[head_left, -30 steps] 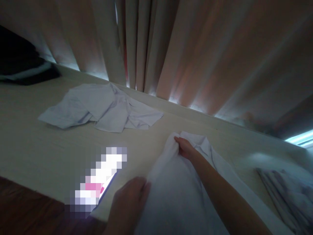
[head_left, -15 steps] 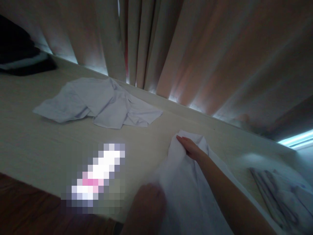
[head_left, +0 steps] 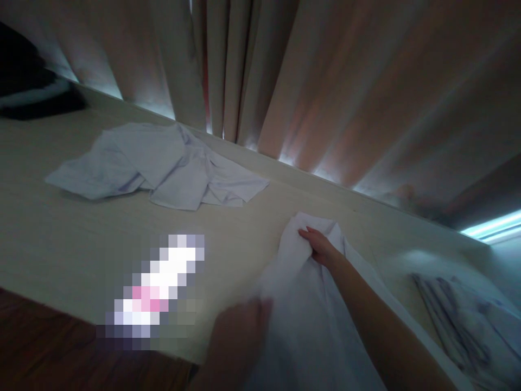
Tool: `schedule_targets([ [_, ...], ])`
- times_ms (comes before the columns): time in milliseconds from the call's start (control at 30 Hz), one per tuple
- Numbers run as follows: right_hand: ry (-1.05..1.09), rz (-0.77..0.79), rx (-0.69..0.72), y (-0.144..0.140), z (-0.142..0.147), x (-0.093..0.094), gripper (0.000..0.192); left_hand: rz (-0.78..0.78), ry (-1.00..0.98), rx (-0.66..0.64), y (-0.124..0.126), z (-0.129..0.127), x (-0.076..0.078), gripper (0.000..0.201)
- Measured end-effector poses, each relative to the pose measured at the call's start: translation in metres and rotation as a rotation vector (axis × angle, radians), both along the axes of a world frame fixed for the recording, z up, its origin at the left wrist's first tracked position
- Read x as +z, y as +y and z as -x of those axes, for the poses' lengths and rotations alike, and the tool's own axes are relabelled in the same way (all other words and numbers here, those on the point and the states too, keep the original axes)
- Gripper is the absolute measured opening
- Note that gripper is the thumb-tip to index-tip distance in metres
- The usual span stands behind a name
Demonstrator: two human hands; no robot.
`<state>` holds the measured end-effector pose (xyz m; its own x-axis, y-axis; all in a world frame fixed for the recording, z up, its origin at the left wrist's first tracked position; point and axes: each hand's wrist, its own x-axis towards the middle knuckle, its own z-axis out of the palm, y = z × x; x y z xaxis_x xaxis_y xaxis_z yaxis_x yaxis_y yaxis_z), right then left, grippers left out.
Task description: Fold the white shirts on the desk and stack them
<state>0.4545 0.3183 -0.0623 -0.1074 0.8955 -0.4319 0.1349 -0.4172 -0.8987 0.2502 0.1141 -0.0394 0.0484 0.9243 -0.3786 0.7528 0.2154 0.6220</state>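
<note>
A white cloth spreads from the table toward the bottom edge of the head view. Its far end is pinched between the thumb and fingers of my right hand, whose forearm lies over the fabric. At the cloth's near left edge, my left hand is closed on the fabric, though motion blurs its fingers. Farther back on the left, a second white cloth lies crumpled and apart from both hands.
The pale table runs along a curtain. A bright pixelated patch covers something at the front left. Folded cloths lie on the right, and a dark pile sits at the far left. Brown flooring shows below.
My left hand has shifted slightly left and up along the cloth's edge. My right hand keeps its hold almost in place. The view has moved a little.
</note>
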Motion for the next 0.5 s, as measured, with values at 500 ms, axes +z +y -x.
schedule_targets([
  [500,0.042,-0.011,-0.033,-0.001,0.011,0.008,0.018,-0.084,-0.202,0.205,0.016,0.003,0.002,0.027],
])
